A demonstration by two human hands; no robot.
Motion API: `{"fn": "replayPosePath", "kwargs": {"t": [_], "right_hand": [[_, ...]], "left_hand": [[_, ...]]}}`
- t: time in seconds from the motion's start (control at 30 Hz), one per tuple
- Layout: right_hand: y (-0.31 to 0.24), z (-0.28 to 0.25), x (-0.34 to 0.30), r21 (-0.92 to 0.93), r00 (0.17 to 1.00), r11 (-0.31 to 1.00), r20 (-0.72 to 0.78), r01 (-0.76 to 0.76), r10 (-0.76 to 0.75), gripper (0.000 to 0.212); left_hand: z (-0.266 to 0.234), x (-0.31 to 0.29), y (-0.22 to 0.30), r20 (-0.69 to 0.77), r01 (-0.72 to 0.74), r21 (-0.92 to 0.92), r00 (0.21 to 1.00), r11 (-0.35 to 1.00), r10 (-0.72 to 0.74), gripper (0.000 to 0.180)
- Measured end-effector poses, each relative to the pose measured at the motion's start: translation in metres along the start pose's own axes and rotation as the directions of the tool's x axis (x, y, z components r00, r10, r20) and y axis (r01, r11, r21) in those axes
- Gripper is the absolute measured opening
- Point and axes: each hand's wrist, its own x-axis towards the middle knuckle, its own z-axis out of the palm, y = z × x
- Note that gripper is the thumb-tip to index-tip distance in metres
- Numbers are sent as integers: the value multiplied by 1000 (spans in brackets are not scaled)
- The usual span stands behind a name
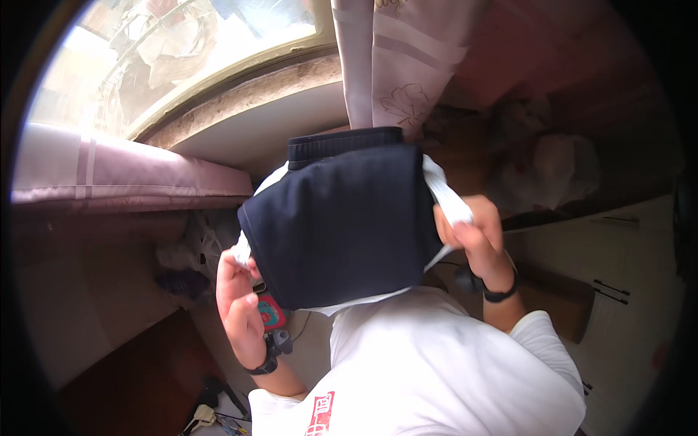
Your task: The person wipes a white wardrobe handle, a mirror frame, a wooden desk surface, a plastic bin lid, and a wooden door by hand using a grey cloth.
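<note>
Folded navy trousers [342,225] with a ribbed elastic waistband face me in front of my chest. A white bag [449,200], apparently thin plastic, shows around their sides and along the lower edge. My left hand [241,309] pinches the bag's white edge at the left, beside the lower left corner of the trousers. On the other side my right hand [476,236] is closed around a bunched white strip of the bag. Most of the bag is hidden behind the trousers.
A bright window [182,65] lies at the far left, with pink curtains [407,65] beside it. A white plastic bag [560,171] rests on a dark surface at the right. Pale cabinets [611,254] with dark handles stand below. A brown tabletop [138,370] is at lower left.
</note>
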Motion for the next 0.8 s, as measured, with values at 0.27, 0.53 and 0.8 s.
{"fn": "replayPosePath", "kwargs": {"t": [0.27,0.53,0.8], "right_hand": [[60,-4,76,156,969,985,-243,76,-36,37],[75,-45,126,3,877,999,-479,40,-33,39],[180,-111,183,-319,829,886,-547,-336,117,32]], "left_hand": [[3,78,-11,-65,24,74,998,997,-19,46],[10,140,-45,-24,37,-63,999,997,-38,27],[10,234,-130,-127,97,-69,986,993,-106,22]]}}
